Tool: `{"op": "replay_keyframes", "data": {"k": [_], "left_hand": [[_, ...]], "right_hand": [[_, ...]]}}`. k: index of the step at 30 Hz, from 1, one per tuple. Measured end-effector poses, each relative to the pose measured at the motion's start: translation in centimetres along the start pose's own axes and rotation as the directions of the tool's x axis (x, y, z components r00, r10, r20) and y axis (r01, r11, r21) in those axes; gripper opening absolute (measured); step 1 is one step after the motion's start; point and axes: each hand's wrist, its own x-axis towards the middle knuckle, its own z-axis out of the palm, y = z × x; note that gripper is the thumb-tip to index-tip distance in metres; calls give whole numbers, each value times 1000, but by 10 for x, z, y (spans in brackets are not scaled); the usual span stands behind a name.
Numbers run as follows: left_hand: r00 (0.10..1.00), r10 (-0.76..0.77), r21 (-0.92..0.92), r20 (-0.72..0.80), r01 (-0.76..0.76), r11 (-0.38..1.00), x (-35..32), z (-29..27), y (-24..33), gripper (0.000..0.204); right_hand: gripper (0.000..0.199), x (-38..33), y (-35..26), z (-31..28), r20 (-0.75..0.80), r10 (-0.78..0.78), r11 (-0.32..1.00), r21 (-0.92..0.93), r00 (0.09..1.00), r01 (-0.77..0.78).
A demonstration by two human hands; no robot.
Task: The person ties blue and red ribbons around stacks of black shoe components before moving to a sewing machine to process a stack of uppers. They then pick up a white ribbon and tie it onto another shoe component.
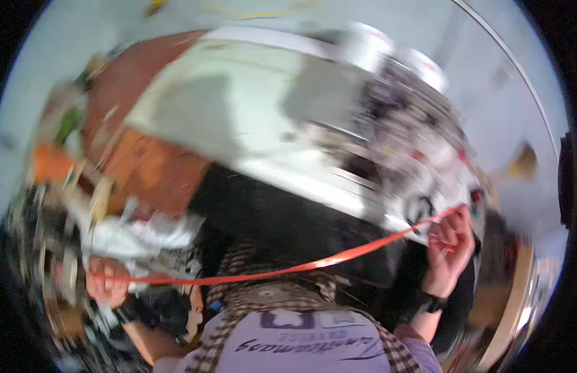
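A long, narrow red ribbon [313,263] stretches between my two hands across the front of my body, sagging slightly along its length. At the lower left, my left hand [108,281] is closed round one end of it. Higher up on the right, my right hand [450,242] pinches the other end between thumb and fingers. The ribbon hangs in the air in front of a dark table front and my checked apron. Motion blur softens both hands' finger details.
Beyond the ribbon stands a white-topped table [257,112]. Blurred containers and clutter [413,118] crowd its right side, with white rolls [366,46] behind. A reddish-brown board [152,168] lies at left, near clear plastic bags [145,233] and an orange object [51,163].
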Motion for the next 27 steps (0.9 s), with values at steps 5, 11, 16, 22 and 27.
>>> {"op": "replay_keyframes", "data": {"k": [5,11,16,22,27], "left_hand": [[916,399,189,-33,-386,903,-77,-12,51,26],[771,632,259,-78,-597,760,-163,-16,94,25],[507,779,352,-370,-699,622,-183,-31,120,21],[403,765,849,-503,399,348,-144,-15,102,5],[460,778,892,-428,352,283,-111,-1,113,5]], "right_hand": [[16,61,51,62,412,176,984,-109,894,-143],[15,100,155,139,472,339,939,-218,813,-265],[16,123,229,189,428,380,603,-787,820,131],[47,-71,358,303,876,477,378,-138,-65,916],[68,-235,439,325,784,301,926,-104,-542,364]]}}
